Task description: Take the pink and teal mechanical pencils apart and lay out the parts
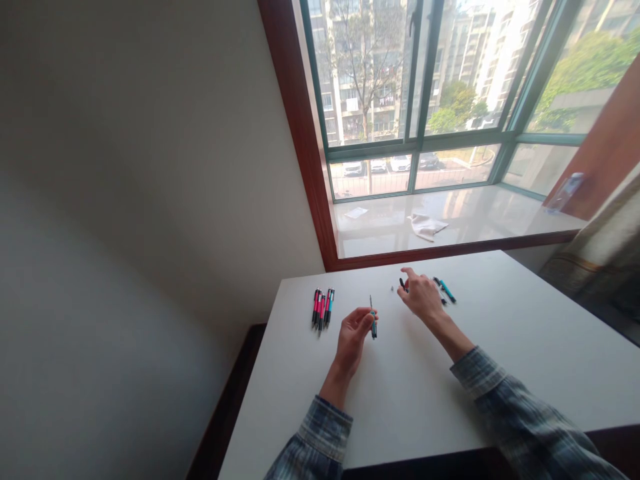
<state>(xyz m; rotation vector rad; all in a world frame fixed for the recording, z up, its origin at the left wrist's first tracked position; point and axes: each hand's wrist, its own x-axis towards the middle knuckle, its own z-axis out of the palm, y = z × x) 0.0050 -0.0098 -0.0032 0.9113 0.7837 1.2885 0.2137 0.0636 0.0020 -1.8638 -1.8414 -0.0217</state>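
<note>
My left hand (354, 331) pinches a teal and black pen barrel (374, 327) upright above the table, with a thin refill (371, 303) sticking out of its top. To its right, my right hand (421, 293) is low over the table, index finger raised. A small black pen part (402, 283) shows at its fingertips and appears gripped there; the fingers partly hide it. Beside that hand lie teal and black pen parts (447, 291), partly covered by it. A tiny grey piece (392, 289) rests between the two hands.
Several pink and teal pens (321, 310) lie bunched on the left of the white table (400, 413). Beyond the table's far edge is a window sill (380, 233) with a crumpled cloth or paper (427, 227) and a clear bottle (565, 193). A wall stands left.
</note>
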